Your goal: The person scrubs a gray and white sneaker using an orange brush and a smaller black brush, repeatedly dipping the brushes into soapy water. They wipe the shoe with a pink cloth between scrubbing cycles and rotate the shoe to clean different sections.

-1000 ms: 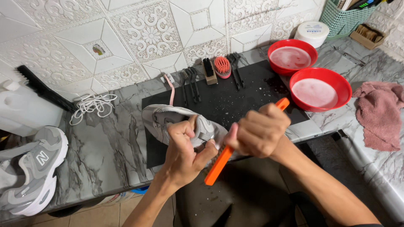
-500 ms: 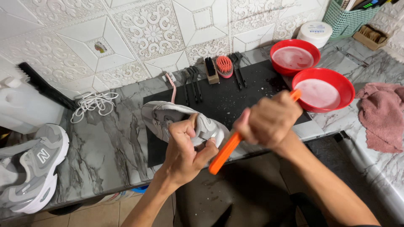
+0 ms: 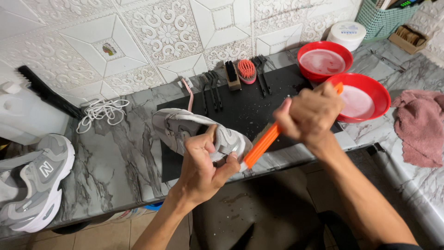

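A grey sneaker (image 3: 199, 132) is being gripped by the left hand (image 3: 203, 169) over the black mat (image 3: 249, 104), while an orange-handled brush (image 3: 268, 139) is being clasped by the right hand (image 3: 310, 113) against it.

Left hand (image 3: 203, 169) covers the heel end of the grey mesh sneaker (image 3: 194, 127). Right hand (image 3: 310, 115) hides the middle of the orange plastic brush handle (image 3: 261, 143) (bristles barely visible). Second grey sneaker (image 3: 32, 185) and green woven basket (image 3: 386, 18) are cut off by the frame edges.

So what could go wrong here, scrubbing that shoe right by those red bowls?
The right hand swings the orange brush close to the nearer red bowl, so an elbow or handle could tip its liquid out. The left hand holds the grey sneaker near the counter edge; it might slip off.
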